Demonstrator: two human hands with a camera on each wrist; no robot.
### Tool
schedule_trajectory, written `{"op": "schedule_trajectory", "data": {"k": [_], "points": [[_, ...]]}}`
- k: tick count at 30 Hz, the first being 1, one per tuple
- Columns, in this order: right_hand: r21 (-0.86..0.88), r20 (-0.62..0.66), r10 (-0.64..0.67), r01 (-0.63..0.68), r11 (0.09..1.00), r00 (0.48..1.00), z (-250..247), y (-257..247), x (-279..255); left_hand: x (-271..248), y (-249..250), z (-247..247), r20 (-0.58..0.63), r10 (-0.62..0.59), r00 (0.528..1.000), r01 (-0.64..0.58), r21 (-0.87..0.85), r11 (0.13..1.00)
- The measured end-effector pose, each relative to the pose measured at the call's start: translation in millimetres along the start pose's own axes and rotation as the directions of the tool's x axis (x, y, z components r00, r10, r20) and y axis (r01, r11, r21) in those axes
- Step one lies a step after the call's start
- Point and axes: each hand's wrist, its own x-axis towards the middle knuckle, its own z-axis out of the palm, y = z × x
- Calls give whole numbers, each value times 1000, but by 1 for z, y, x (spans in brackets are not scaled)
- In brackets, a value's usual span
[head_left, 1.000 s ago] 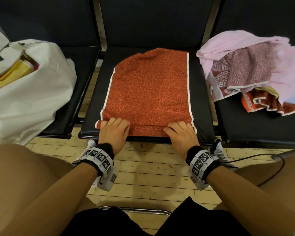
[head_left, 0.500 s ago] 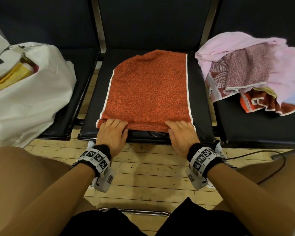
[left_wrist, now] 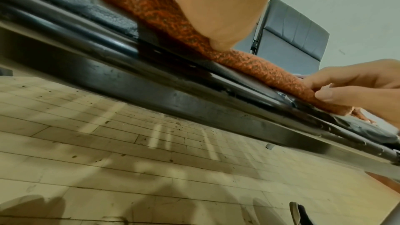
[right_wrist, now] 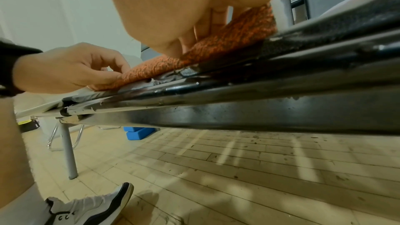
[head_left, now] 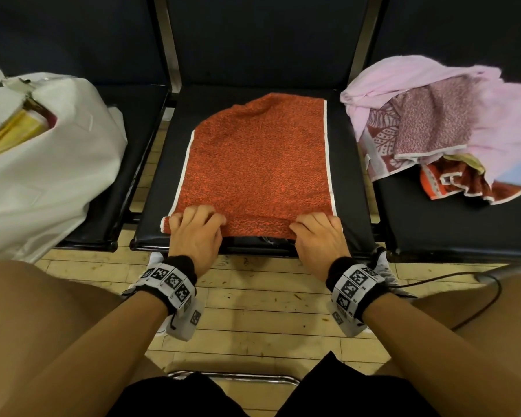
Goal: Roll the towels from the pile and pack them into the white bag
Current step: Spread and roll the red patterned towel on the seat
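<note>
I see my left hand (head_left: 195,233) and right hand (head_left: 321,237), fingers curled pinching the rolled near hem of the orange towel (head_left: 257,164) at six o'clock on the middle seat (head_left: 351,188), keeping the roll even.

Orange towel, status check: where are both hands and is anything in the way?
Left hand and right hand both grip the orange towel, near edge rolled. White bag open on the left seat. Nothing in the way.
</note>
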Motion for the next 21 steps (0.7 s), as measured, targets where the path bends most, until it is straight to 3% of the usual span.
{"op": "schedule_trajectory", "data": {"k": [7, 15, 21], "points": [[22, 58, 34, -35, 999, 998, 2, 4, -2, -1, -3, -4, 148, 25, 989, -28, 16, 999], [76, 185, 154, -171, 982, 971, -6, -2, 6, -1, 1, -7, 95, -19, 995, 20, -10, 1000], [79, 54, 105, -109, 991, 993, -4, 0, 5, 4, 0, -10, 137, -39, 990, 39, 5, 999]]}}
